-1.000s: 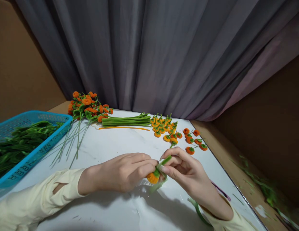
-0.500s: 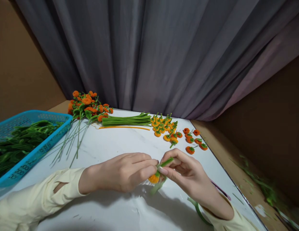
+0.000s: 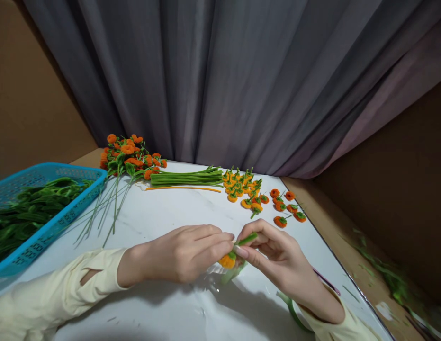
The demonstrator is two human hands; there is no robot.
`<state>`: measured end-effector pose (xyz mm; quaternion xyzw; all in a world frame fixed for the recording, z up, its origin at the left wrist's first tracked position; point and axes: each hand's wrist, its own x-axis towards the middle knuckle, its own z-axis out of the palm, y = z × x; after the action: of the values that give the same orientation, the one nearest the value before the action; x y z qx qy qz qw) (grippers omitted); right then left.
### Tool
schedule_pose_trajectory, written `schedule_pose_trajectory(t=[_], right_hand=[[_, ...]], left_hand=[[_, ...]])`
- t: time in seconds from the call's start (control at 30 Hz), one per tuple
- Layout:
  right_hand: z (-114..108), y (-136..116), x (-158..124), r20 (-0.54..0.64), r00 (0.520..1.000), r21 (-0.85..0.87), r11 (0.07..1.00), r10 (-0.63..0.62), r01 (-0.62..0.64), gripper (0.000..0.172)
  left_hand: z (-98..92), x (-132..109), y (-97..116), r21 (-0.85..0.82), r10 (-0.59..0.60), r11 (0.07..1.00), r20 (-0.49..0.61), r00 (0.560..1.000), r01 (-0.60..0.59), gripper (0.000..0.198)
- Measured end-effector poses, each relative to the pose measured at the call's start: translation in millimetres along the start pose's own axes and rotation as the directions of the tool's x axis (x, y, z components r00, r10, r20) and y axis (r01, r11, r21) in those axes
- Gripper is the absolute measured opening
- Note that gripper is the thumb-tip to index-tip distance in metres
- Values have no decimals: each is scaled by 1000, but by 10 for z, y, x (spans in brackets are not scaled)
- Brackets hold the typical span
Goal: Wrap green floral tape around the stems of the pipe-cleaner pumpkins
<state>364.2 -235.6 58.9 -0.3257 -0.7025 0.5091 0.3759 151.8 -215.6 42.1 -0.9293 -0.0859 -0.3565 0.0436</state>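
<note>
My left hand [image 3: 181, 255] and my right hand [image 3: 277, 258] meet just above the white table [image 3: 170, 213], near its front. Between their fingertips is a small orange fuzzy fruit piece [image 3: 227, 260] with a green top. Its green stem [image 3: 246, 239] sticks up past my right thumb. Both hands pinch this piece, fingers closed around it. A pale green strip [image 3: 231, 275] hangs below the piece onto the table.
A blue basket [image 3: 46, 232] of green leaves stands at the left. Finished orange flowers on stems [image 3: 126, 156] lie at the back left, beside a bundle of green stems [image 3: 186, 178] and an orange wire [image 3: 183, 189]. Several loose orange pieces [image 3: 256, 196] lie back right. The table's right edge [image 3: 334, 265] is close.
The hands have stayed in place. The orange piece has turned slightly between the fingertips and the green stem tip has shifted a little.
</note>
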Motion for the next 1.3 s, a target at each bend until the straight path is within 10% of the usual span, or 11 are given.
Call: schedule_pose_trajectory(t=[0.43, 0.77, 1.3], right_hand=[[-18, 26, -27, 47, 999, 86, 996, 15, -19, 21], [-33, 10, -12, 23, 986, -188, 968, -165, 166, 6], [-33, 5, 18, 161, 976, 236, 955, 144, -179, 21]], left_hand=[[-26, 33, 0, 53, 61, 997, -30, 998, -59, 28], [-38, 39, -2, 69, 75, 995, -41, 996, -72, 27], [-33, 42, -6, -292, -49, 956, -32, 998, 37, 23]])
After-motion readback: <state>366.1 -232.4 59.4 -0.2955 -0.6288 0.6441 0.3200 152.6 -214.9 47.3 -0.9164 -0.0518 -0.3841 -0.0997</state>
